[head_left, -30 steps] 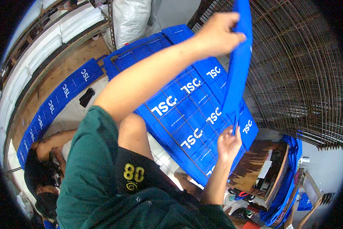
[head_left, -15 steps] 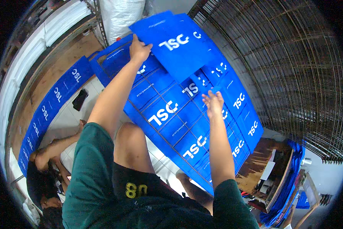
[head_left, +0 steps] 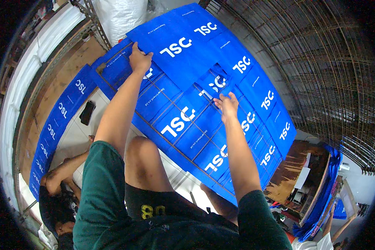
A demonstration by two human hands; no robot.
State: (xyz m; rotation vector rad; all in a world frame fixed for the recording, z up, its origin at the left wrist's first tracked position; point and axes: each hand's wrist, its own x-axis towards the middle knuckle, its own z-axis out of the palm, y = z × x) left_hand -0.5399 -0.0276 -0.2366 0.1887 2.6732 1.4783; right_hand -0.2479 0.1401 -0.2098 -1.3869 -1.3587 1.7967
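On the left of the frame, a long brown shelf (head_left: 66,79) is curving down, and white piles (head_left: 64,27) are sitting beside it. A metal post (head_left: 94,18) with holes is standing at the upper left, next to a big white bag (head_left: 120,18). White tiles (head_left: 72,129) are covering the floor. Wire racks (head_left: 308,62) are filling the upper right. A worn wooden box (head_left: 285,171) is standing at the lower right, near a pale gray wall (head_left: 356,162).

The left hand (head_left: 140,60) rests at the left edge of a blue printed fabric sheet (head_left: 162,35) laid over a wire rack (head_left: 192,161). The right hand (head_left: 228,106), fingers loosely bent, is near the sheet's lower corner. A black smartphone (head_left: 87,113) lies on white floor tiles (head_left: 77,132).
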